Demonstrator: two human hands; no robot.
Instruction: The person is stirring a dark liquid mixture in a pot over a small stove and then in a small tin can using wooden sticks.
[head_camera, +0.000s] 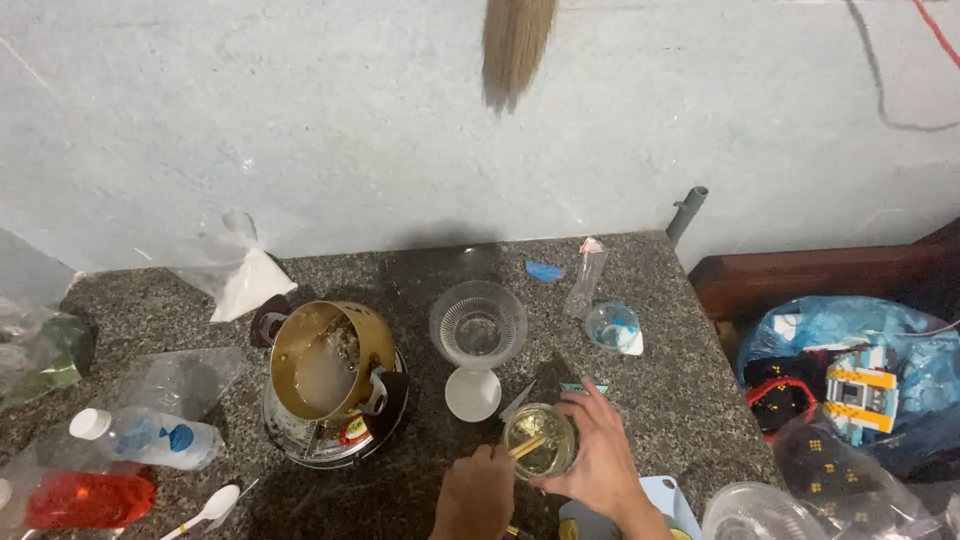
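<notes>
At the desk's (640, 300) near edge, the right hand (600, 460) wraps a glass (541, 441), the left hand (475, 495) pinches a stick (527, 447), forearms cut off.

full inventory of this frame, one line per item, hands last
glass cup: 1, clear with yellowish liquid, front centre of the counter
stick: 1, tan, tip in the glass cup
pot: 1, gold metal, tilted on a small stove, left of centre
glass bowl: 1, clear, behind the cup
lid: 1, white, round, in front of the bowl
plastic bottle: 1, clear, white cap, lying at left
white powder bag: 1, clear plastic, back left
red bag: 1, front left corner
plastic spoon: 1, white, front left
blue bag: 1, right of the counter
granite counter: 1, dark speckled
left hand: holds the stick
right hand: wraps the glass cup
</notes>
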